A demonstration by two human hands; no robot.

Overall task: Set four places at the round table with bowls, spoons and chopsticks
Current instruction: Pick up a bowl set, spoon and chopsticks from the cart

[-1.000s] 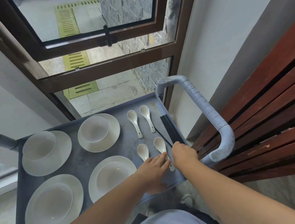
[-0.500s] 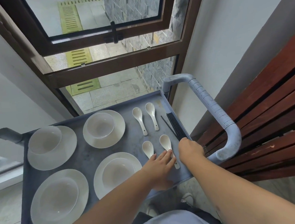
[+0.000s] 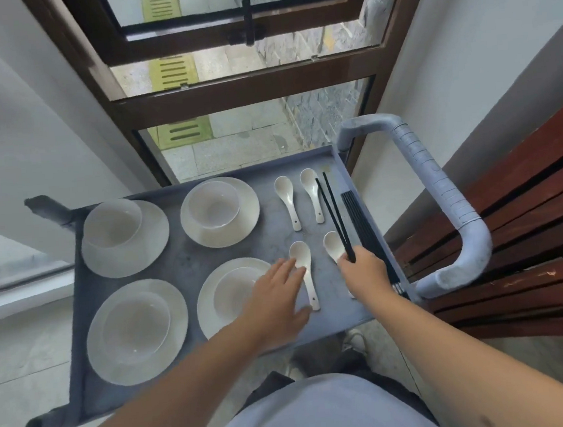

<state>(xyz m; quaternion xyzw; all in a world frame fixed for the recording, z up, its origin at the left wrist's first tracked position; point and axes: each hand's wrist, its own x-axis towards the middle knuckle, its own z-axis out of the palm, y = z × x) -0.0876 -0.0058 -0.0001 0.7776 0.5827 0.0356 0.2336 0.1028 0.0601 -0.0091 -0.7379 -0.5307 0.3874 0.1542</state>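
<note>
A grey cart tray [image 3: 182, 266] holds several white bowls on plates, such as the far one [image 3: 214, 208] and the near one [image 3: 237, 292]. White spoons lie to their right: two far ones [image 3: 286, 202] and two near ones. My right hand [image 3: 367, 270] grips a pair of black chopsticks [image 3: 332, 210], lifted off the black bundle [image 3: 362, 221] at the tray's right edge. My left hand [image 3: 274, 302] lies flat with spread fingers, its fingertips touching the near-left spoon [image 3: 303, 267]. The near-right spoon [image 3: 333, 244] is partly hidden by my right hand.
The cart's grey handle [image 3: 442, 199] arches on the right, close to a dark red slatted wooden bench [image 3: 530, 232]. A brown-framed window [image 3: 245, 90] stands just beyond the cart. White walls flank both sides. Pale floor tiles lie to the left.
My right hand has lifted a pair of chopsticks out of the bundle, tips pointing away from me. My left hand slid left along the near-left spoon. The view shifted slightly.
</note>
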